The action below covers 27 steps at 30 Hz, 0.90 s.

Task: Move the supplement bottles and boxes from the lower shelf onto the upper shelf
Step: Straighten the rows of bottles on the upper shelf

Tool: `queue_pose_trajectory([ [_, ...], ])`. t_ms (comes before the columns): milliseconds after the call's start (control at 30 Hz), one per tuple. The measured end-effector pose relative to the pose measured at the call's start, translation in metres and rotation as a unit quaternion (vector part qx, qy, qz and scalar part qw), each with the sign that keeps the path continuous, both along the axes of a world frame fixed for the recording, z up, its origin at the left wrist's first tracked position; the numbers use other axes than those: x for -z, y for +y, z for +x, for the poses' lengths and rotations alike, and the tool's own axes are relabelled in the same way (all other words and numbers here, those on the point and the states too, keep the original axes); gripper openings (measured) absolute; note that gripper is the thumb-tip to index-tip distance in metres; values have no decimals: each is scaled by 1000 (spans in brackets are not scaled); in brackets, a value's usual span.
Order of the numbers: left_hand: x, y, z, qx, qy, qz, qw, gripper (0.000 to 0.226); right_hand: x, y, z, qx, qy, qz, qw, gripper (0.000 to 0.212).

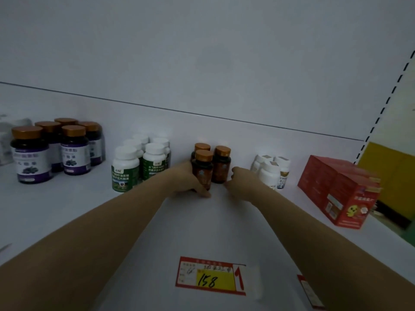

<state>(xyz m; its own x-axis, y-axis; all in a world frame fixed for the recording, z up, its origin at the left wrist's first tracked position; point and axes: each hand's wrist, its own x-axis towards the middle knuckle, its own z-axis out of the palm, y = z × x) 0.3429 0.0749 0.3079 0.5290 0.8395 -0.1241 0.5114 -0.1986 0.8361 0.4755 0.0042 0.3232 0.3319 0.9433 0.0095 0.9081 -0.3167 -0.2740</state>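
Three amber supplement bottles with copper caps stand together mid-shelf on the white shelf (143,221). My left hand (187,178) grips the front amber bottle (204,168) from its left side, thumb across its base. The right amber bottle (221,167) stands just beside it, and a third amber bottle (201,146) shows only its cap behind. My right hand (241,182) hovers right of the right bottle with fingers loosely curled, holding nothing I can see.
Dark purple-label bottles (30,158) stand at the left, then green-and-white bottles (125,169). Small white bottles (271,172) and red boxes (336,189) sit to the right. A red-and-yellow price tag (208,277) marks the shelf's front edge.
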Motion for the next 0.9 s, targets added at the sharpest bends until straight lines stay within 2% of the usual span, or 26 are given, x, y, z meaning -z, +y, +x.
queue_pose_trajectory([
  [67, 4, 3, 1, 13, -24, 3, 1000, 70, -1, 4, 0, 2, 15, 8, 1000, 32],
  [167, 8, 5, 0, 17, -51, 1, 999, 65, 3, 10, 2, 13, 10, -1, 1000, 35],
  [267, 12, 9, 0, 20, -51, 6, 999, 75, 7, 14, 4, 24, 21, 0, 999, 34],
  [433, 14, 11, 2, 22, -50, -10, 998, 85, 6, 15, 4, 17, -10, -10, 1000, 34],
  [567, 17, 17, 3, 27, -56, -25, 998, 102, 6, 15, 3, 14, -24, -17, 999, 33],
  [733, 17, 17, -1, 17, -69, -34, 997, 90, 4, 8, -2, 32, -7, -9, 999, 32],
  [767, 19, 19, -2, 9, -54, -24, 998, 97, 3, 4, -5, 28, -6, -6, 1000, 33],
  [833, 29, 34, 4, -19, -9, 5, 1000, 125, -3, -6, -11, 16, -5, -5, 1000, 34],
  [900, 24, 28, 8, -34, 72, 29, 996, 141, -10, -20, -16, -3, -5, -3, 1000, 35],
])
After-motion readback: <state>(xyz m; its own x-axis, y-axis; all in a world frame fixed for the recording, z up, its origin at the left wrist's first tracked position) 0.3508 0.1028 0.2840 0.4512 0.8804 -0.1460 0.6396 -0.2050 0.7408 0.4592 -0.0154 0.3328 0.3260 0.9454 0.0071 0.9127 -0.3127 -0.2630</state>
